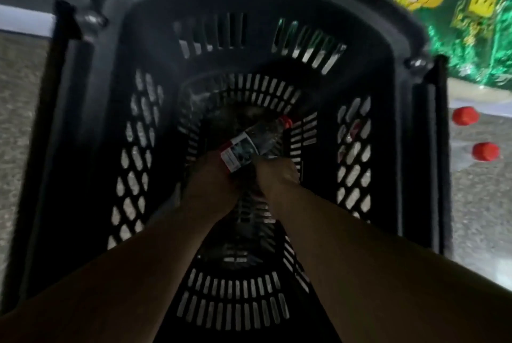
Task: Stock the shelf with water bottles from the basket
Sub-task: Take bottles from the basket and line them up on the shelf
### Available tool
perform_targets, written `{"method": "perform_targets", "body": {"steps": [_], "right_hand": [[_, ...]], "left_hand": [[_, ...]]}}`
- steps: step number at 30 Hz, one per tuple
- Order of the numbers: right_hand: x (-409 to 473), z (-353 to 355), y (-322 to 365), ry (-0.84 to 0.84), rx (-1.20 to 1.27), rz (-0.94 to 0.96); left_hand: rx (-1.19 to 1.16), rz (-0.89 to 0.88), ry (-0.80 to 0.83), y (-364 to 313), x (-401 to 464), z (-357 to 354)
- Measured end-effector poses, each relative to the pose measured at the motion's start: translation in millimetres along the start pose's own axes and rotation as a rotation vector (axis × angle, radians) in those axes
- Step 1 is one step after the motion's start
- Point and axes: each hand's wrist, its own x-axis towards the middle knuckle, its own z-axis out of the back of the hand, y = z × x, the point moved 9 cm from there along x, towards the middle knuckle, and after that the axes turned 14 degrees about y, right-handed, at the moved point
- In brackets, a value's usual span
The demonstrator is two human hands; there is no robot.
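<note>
Basket [91, 126] black, slotted – bottle [259, 139] clear, red cap, red-white label – packaging [468, 10] green-yellow.

**Much of the basket scene lost to blur and shadow**

The whole view is motion-blurred. Deep in the black basket [91, 132], the fingers of both the left hand [210, 176] and right hand [277, 173] are hidden behind the water bottle [257, 140], so each grip is unclear. The label print is unreadable. The basket's near wall is cut off by the bottom edge. At far right, green packaging [468, 24] runs out of view, and two red caps [465, 116] show smeared bottles beneath.
</note>
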Motion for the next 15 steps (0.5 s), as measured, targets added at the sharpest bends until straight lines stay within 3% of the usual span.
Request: {"method": "perform_targets", "body": {"steps": [3,6,8,11,15], "right_hand": [[28.6,4.5,1.9,-0.063,0.205,0.068],[54.1,0.0,2.2,0.008,0.302,0.107],[63.4,2.5,3.5,-0.038,0.382,0.132],[65.0,4.6,4.5,-0.086,0.474,0.156],[35.3,6.8,4.2,-0.042,0.536,0.086]], "left_hand": [[0.088,-0.067,-0.067,21.7,38.4,-13.2],[0.255,0.045,-0.1,52.2,70.3,-24.3],[0.329,0.063,-0.135,57.1,79.7,-27.8],[0.201,0.082,-0.113,58.2,77.3,-36.0],[-0.005,-0.036,-0.088,43.1,44.1,-34.6]]}}
